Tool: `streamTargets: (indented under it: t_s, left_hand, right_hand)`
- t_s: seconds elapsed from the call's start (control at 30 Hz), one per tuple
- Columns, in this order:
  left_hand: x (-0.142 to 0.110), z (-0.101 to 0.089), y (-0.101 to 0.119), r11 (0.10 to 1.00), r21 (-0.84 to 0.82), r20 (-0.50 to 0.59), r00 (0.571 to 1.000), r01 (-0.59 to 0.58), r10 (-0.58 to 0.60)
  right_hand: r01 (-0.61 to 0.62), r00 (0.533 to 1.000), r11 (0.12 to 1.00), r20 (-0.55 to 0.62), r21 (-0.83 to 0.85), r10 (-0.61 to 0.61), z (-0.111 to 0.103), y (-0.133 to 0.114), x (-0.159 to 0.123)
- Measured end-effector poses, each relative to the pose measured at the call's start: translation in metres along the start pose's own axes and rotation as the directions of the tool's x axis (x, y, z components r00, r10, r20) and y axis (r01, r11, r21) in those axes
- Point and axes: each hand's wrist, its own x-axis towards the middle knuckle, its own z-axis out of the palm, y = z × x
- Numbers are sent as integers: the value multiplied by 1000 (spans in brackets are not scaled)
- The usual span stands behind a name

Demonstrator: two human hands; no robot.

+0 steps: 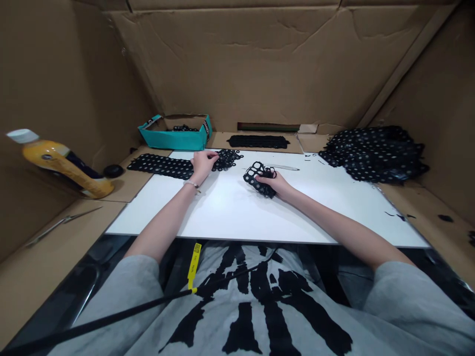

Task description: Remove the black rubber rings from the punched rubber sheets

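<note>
My right hand (pixel 281 186) is closed around a bunched black sheet with round holes (pixel 256 179), held just over the white board. Its loose open-holed edge sticks out to the left of my fingers. At the back left of the board, my left hand (pixel 203 164) has thumb and fingertips pinched together beside a heap of small black rings (pixel 227 159). Whatever is between those fingertips is too small to make out. Under and left of that wrist lies a flat black strip full of round holes (pixel 159 165).
A teal box (pixel 172 141) with black rings stands behind the board (pixel 230 212). A stack of black strips (pixel 259 142) lies at the back, a large black perforated pile (pixel 374 153) at right. A white pen-like tool (pixel 284 167), tweezers (pixel 65 221) and a bottle (pixel 63 163) lie around.
</note>
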Motion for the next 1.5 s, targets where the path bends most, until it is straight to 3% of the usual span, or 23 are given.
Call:
streamTargets:
  t_s: [0.1, 0.23, 0.3, 0.37, 0.47, 0.6, 0.73, 0.83, 0.93, 1.07, 1.2, 1.37, 1.43, 1.5]
  left_hand:
    - [-1, -4, -3, 995, 102, -3, 1000, -15, 15]
    - [-13, -4, 19, 980, 123, 44, 988, -155, 151]
    - [-22, -2, 36, 960, 57, 190, 947, -273, 258]
    - [-31, 3, 50, 938, -35, 351, 874, -345, 335]
    - [-45, 12, 62, 931, -140, 482, 798, -338, 363]
    - [-56, 18, 66, 950, -229, 613, 726, -213, 310]
    - [-58, 11, 68, 933, -350, 761, 607, 86, 229]
    - [-57, 7, 71, 877, -382, 814, 555, 291, 170]
    - [-57, 6, 73, 850, -384, 839, 520, 361, 159]
    - [-58, 9, 71, 895, -369, 792, 588, 249, 163]
    - [-57, 13, 68, 931, -329, 672, 733, 161, 111]
    - [-49, 15, 61, 938, -287, 645, 763, 197, 37]
    - [-39, 13, 53, 933, -299, 543, 839, 198, -4]
    - [-26, 9, 43, 939, -313, 361, 932, 146, -24]
  right_hand:
    - [-5, 1000, 1000, -8, 6, 5, 0, -1, 0]
    - [22, 999, 1000, -25, 23, -21, 1, 0, 1]
    - [32, 999, 999, -29, 35, -31, 1, 1, 2]
    - [36, 999, 999, -24, 41, -36, 1, 1, 4]
    - [47, 999, 998, -19, 44, -46, 1, 2, 5]
    - [69, 998, 996, -8, 54, -69, 1, 3, 5]
    - [58, 998, 996, -17, 67, -57, 2, 3, 5]
    - [52, 998, 996, -30, 72, -50, 2, 2, 5]
    - [54, 998, 996, -21, 65, -52, 2, 2, 5]
    - [61, 998, 996, -7, 64, -61, 1, 4, 6]
    - [65, 998, 997, -8, 45, -65, -1, 6, 7]
    - [68, 998, 998, 11, -13, -68, -1, 6, 8]
    - [60, 998, 998, 3, -22, -60, 0, 6, 8]
    - [45, 999, 999, -14, -17, -45, 0, 6, 8]
